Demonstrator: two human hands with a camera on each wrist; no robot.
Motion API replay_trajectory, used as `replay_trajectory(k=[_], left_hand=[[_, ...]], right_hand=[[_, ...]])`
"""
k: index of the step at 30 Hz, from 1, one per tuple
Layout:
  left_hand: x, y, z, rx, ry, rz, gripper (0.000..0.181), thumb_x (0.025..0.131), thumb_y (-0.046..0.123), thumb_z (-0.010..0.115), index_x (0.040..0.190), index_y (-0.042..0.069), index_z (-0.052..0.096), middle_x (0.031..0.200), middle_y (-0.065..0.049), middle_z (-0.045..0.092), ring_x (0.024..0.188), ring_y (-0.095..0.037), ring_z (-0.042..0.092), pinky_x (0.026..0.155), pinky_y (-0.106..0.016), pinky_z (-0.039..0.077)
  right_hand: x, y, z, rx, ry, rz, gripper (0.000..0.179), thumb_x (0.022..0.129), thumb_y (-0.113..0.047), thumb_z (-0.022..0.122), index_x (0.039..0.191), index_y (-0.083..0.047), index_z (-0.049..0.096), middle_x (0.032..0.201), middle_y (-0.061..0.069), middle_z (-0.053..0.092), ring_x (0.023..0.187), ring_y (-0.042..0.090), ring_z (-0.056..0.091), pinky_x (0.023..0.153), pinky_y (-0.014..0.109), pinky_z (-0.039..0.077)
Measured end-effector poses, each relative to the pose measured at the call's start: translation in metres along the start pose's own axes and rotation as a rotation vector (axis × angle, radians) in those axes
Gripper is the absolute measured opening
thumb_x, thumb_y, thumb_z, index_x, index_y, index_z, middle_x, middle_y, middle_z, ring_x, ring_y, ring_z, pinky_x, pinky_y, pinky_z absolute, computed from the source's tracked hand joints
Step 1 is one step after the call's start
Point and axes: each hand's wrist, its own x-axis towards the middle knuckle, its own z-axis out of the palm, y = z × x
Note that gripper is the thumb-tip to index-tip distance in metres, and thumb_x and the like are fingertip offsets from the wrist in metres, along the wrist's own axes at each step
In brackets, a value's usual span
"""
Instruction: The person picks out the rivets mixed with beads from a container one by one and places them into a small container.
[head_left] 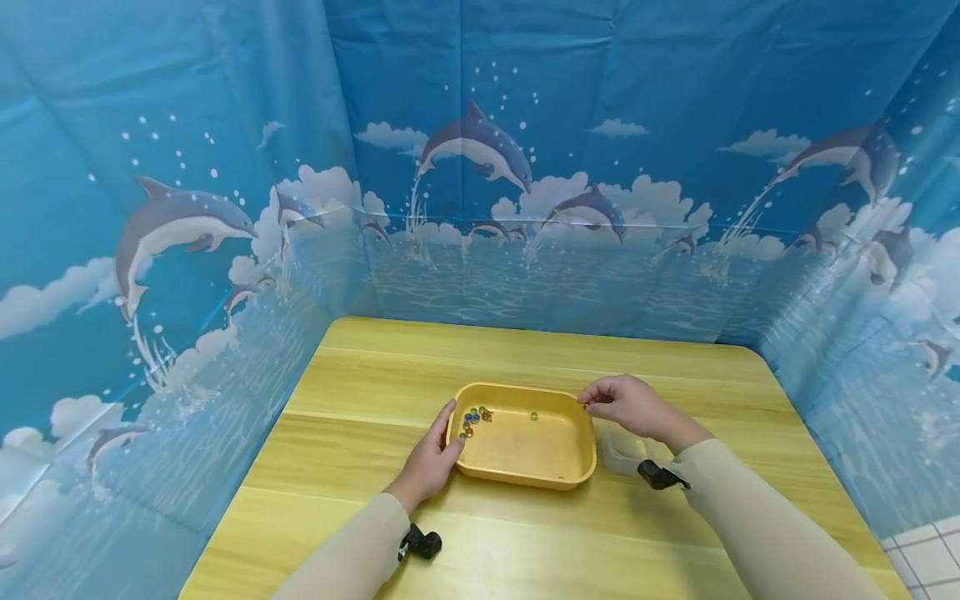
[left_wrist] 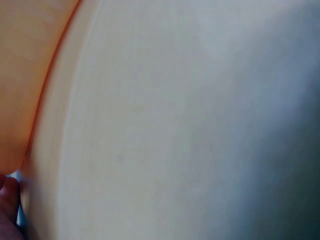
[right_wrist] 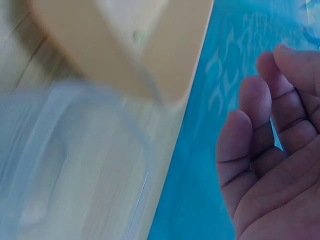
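Observation:
A yellow plastic tray sits on the table. My left hand holds its left side, thumb over the rim and fingers along the outer wall. In the left wrist view the fingertips show at the edge of the tray. Several glass marbles, blue, green and amber, lie together at the tray's left end. A single green marble lies apart near the middle. Over the tray's back right corner, my right hand pinches a small reddish-brown marble between thumb and forefinger; its other fingers are loosely bent.
A clear plastic container stands just right of the tray, partly under my right forearm. The wooden table has rounded back corners. Blue dolphin-print sheeting rises behind and beside it.

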Motion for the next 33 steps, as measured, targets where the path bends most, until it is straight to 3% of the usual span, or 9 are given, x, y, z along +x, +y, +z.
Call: replay_trajectory(k=[7, 13, 20, 27, 33], left_hand=[[-0.001, -0.001, -0.001, 0.004, 0.002, 0.0, 0.069, 0.111, 0.028, 0.052, 0.17, 0.037, 0.017, 0.174, -0.015, 0.026, 0.157, -0.037, 0.035, 0.128, -0.053, 0.032], [0.0, -0.003, 0.0, 0.001, -0.004, 0.005, 0.07, 0.111, 0.029, 0.052, 0.17, 0.038, 0.016, 0.174, -0.014, 0.025, 0.156, -0.036, 0.036, 0.127, -0.052, 0.034], [0.001, -0.005, 0.0, 0.005, -0.011, 0.004, 0.069, 0.111, 0.03, 0.052, 0.168, 0.044, 0.015, 0.174, -0.013, 0.027, 0.156, -0.034, 0.038, 0.126, -0.052, 0.036], [0.0, -0.003, -0.001, 0.012, -0.012, 0.009, 0.069, 0.112, 0.03, 0.052, 0.169, 0.041, 0.015, 0.174, -0.013, 0.026, 0.157, -0.034, 0.035, 0.127, -0.052, 0.034], [0.001, -0.002, -0.002, 0.013, -0.014, 0.01, 0.068, 0.112, 0.031, 0.05, 0.169, 0.039, 0.015, 0.174, -0.012, 0.027, 0.158, -0.034, 0.033, 0.129, -0.053, 0.031]], right_hand=[[-0.03, 0.027, -0.017, -0.039, 0.004, 0.052, 0.021, 0.104, -0.013, 0.066, 0.121, -0.002, 0.073, 0.116, 0.016, 0.074, 0.104, 0.02, 0.071, 0.089, 0.038, 0.064], [-0.043, 0.04, -0.022, -0.079, 0.004, 0.087, 0.024, 0.103, -0.011, 0.067, 0.123, 0.0, 0.073, 0.115, 0.015, 0.075, 0.103, 0.021, 0.071, 0.087, 0.041, 0.063], [-0.048, 0.047, -0.024, -0.08, 0.007, 0.103, 0.025, 0.102, -0.012, 0.068, 0.123, 0.001, 0.072, 0.114, 0.015, 0.074, 0.102, 0.02, 0.07, 0.086, 0.038, 0.062], [-0.048, 0.048, -0.024, -0.07, 0.0, 0.11, 0.025, 0.103, -0.011, 0.067, 0.124, 0.001, 0.072, 0.113, 0.014, 0.074, 0.101, 0.019, 0.069, 0.083, 0.033, 0.061], [-0.046, 0.041, -0.023, -0.102, -0.004, 0.104, 0.028, 0.104, -0.016, 0.066, 0.127, -0.001, 0.071, 0.116, 0.014, 0.074, 0.103, 0.019, 0.069, 0.086, 0.039, 0.061]])
